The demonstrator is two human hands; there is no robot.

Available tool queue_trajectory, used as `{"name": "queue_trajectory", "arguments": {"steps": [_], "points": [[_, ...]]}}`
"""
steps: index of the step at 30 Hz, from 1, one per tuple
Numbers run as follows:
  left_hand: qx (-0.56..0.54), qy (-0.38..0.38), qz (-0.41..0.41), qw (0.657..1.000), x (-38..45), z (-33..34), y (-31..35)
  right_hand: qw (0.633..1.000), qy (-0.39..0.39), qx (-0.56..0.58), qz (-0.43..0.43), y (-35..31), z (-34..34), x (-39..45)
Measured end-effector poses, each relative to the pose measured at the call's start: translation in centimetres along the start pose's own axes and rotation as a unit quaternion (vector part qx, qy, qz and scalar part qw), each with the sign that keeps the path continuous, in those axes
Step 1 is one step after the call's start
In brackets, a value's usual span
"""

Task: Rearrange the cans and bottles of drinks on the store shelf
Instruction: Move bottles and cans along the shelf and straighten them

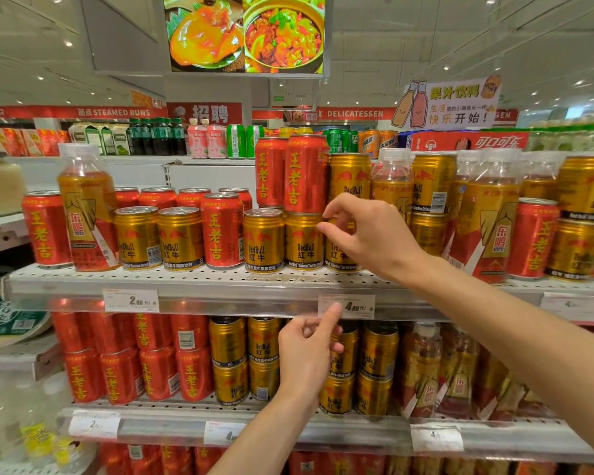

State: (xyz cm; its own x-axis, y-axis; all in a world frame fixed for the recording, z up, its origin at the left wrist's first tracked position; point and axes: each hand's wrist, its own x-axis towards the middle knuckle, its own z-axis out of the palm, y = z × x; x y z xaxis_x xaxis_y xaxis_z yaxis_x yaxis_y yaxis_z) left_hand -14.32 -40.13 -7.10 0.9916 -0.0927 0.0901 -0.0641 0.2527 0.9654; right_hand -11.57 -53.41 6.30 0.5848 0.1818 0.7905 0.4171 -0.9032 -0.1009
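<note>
My right hand (371, 234) is up at the middle shelf (199, 296). Its thumb and curled fingers pinch the top of a gold Red Bull can (338, 257) that stands on the shelf, partly hidden behind the hand. Left of that can stand two more gold cans (302, 241), and two tall red cans (306, 173) are stacked on top of them. My left hand (307, 354) is lower down and holds nothing. Its index finger points up and touches the 4.80 price tag (359, 306), with the other fingers loosely curled.
Red cans (222, 229), gold cans (180, 236) and amber bottles (86, 207) are mixed along the middle shelf, and more bottles (491, 217) stand at the right. The lower shelf (357, 431) holds stacked red cans (117, 375), gold cans (228, 358) and bottles. A screen (244, 32) hangs overhead.
</note>
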Motion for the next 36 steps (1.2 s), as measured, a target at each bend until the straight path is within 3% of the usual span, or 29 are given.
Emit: {"name": "queue_trajectory", "arguments": {"steps": [5,13,20,24,29,36], "points": [[0.0,0.006,0.0,1.0,-0.1,0.1,0.0,0.995,-0.041,-0.088,0.036,-0.2,1.2,-0.8],[0.005,0.008,0.003,1.0,0.0,0.1,0.0,0.987,-0.027,-0.158,-0.006,-0.2,1.9,-0.7],[0.02,0.003,0.01,1.0,0.1,0.0,-0.3,0.968,0.138,-0.159,-0.138,0.2,-0.4,2.4],[0.018,0.006,0.008,1.0,0.1,0.0,-0.3,0.969,0.14,-0.179,-0.092,0.1,-1.5,5.3],[0.02,0.009,0.008,1.0,0.0,0.0,-0.2,0.991,0.066,-0.116,-0.002,-0.3,-0.6,7.2],[0.013,0.007,0.0,1.0,0.0,0.0,0.0,0.998,0.037,-0.027,0.05,-0.3,-0.6,8.2]]}}
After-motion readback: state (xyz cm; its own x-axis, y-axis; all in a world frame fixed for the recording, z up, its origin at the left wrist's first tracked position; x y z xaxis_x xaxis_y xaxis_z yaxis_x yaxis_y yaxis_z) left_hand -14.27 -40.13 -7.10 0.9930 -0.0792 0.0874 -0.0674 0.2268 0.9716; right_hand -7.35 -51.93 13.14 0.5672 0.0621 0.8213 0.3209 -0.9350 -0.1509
